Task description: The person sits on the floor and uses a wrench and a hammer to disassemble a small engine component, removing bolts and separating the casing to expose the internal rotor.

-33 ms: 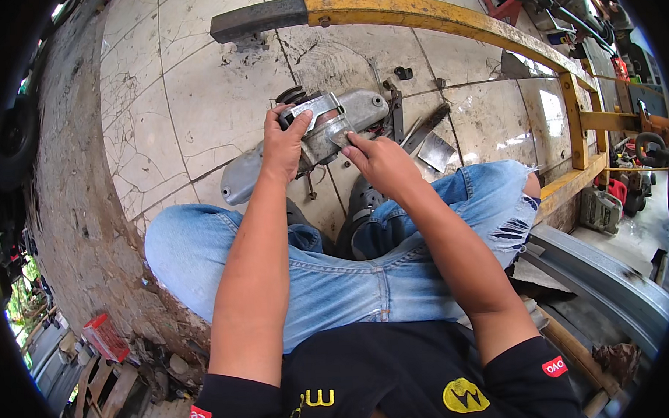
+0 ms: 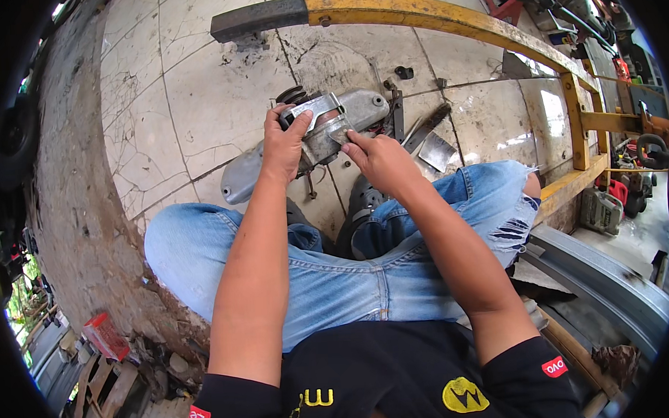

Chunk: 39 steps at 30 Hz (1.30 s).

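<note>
Here, in the head view, the left hand [image 2: 286, 146] grips a grey metal bracket [image 2: 324, 113] against the long engine cover [image 2: 303, 147] on the tiled floor [image 2: 198, 88]; the right hand [image 2: 381, 159] pinches the bracket's lower edge with its fingertips [image 2: 344, 138]; loose metal plates [image 2: 437, 151] lie nearby, so the work looks unfinished; a yellow frame [image 2: 446, 17] arcs beyond.
</note>
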Each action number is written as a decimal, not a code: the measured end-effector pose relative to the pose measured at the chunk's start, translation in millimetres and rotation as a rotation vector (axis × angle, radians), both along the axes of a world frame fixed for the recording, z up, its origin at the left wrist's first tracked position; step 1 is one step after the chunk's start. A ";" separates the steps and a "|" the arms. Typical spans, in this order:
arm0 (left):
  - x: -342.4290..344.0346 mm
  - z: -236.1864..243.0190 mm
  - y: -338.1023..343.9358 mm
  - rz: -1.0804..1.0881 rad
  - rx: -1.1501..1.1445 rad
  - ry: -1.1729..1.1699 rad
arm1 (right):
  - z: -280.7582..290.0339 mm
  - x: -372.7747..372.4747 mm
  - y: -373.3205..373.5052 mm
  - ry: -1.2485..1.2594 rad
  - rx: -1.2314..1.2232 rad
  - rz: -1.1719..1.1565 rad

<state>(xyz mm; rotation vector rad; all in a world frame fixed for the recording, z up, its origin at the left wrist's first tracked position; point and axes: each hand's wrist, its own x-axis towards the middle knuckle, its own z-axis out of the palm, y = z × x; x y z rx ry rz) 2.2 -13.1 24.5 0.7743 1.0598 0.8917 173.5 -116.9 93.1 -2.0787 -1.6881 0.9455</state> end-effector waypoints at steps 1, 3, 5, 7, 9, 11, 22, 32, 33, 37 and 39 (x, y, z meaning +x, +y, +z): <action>-0.7 -0.9 0.0 0.000 0.010 0.017 | -1.2 -0.2 1.5 0.015 0.012 0.010; -4.1 -2.3 0.1 0.005 0.025 0.054 | 3.3 -1.7 -5.3 0.008 -0.020 0.023; -2.8 -1.1 -1.6 0.008 0.033 0.082 | 1.9 1.2 -7.9 0.001 -0.028 0.015; -0.8 -1.4 0.4 0.002 0.025 0.077 | -5.5 -0.4 0.8 0.011 -0.002 -0.004; 0.1 -2.6 4.3 -0.001 0.045 0.078 | 0.8 2.7 4.9 -0.002 -0.039 0.010; 0.9 -4.0 4.5 0.002 0.080 0.084 | 4.2 2.6 6.5 0.006 -0.038 0.021; -1.3 -1.8 5.1 -0.004 0.045 0.083 | -2.1 4.6 8.7 0.028 -0.014 0.022; 1.4 5.3 3.5 -0.011 0.014 0.060 | -7.1 3.9 15.2 0.068 0.042 -0.001; 1.1 4.4 3.4 -0.004 0.024 0.069 | -2.8 4.1 12.8 0.070 0.009 -0.004; -0.7 2.4 4.8 -0.003 0.016 0.067 | 5.8 3.9 14.9 0.068 -0.032 0.008; 2.4 4.3 2.9 -0.013 0.011 0.063 | -9.3 5.9 14.2 0.052 0.052 0.005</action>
